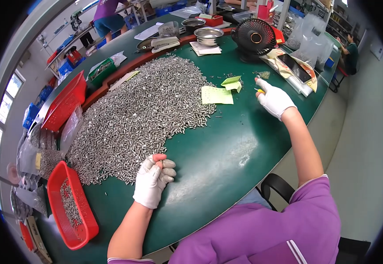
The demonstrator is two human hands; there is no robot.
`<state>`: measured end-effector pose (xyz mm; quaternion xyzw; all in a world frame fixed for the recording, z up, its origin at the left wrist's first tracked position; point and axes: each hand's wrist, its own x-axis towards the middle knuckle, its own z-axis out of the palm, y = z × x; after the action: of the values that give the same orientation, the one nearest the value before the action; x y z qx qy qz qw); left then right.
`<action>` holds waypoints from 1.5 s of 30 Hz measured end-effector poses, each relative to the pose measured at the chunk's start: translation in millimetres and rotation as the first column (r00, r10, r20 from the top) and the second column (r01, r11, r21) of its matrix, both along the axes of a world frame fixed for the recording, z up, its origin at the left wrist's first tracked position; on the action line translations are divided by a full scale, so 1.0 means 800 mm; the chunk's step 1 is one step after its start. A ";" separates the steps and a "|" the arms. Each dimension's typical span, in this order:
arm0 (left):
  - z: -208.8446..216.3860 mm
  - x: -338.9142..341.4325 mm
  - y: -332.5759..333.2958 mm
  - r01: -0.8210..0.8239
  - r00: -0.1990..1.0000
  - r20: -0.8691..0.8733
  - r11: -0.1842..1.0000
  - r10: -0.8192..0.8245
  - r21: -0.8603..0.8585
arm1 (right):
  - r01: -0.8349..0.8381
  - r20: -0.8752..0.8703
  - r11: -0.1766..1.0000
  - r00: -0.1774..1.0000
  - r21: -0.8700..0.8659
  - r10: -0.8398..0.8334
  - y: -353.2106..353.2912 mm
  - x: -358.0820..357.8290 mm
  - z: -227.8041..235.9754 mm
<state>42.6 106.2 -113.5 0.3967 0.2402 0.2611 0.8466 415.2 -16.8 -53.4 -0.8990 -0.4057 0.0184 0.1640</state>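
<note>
A wide heap of small silvery metal pins [143, 101] covers the middle of the green table [209, 154]. At the heap's near edge is my left hand [152, 181], in a white glove with bare thumb and fingertip. Its thumb and fingers are pinched together, and whatever sits between them is too small to make out. Out to the right, above the table, my right hand [276, 100] wears a similar white glove. Its fingers are closed around a small yellow object [260, 90], mostly hidden. Left of it lie pale green paper slips [218, 95], touching the heap's right side.
A red plastic basket [72, 207] with some pins stands at the near left, another red basket [66, 101] farther back. A black fan [255, 37], metal bowls [208, 35] and a phone [294, 67] are at the far side. A person [108, 17] stands in the background.
</note>
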 end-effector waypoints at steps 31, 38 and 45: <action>0.007 -0.002 0.004 0.013 1.000 0.019 0.990 -0.011 -0.141 | -0.855 0.314 0.491 0.518 0.168 0.796 0.101 -0.202 -0.002; -0.002 -0.006 0.005 -0.006 0.997 0.074 0.982 0.020 -0.188 | -0.861 0.212 0.476 0.506 0.178 0.836 0.120 -0.217 -0.040; 0.003 -0.003 0.004 -0.047 0.995 0.075 0.982 0.062 -0.181 | -0.888 0.259 0.445 0.461 0.120 0.849 0.128 -0.219 -0.046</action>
<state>40.2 109.4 -111.3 0.3014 0.2393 0.2774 0.8803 239.6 85.5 -90.4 -0.5343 -0.8199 -0.0210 0.2044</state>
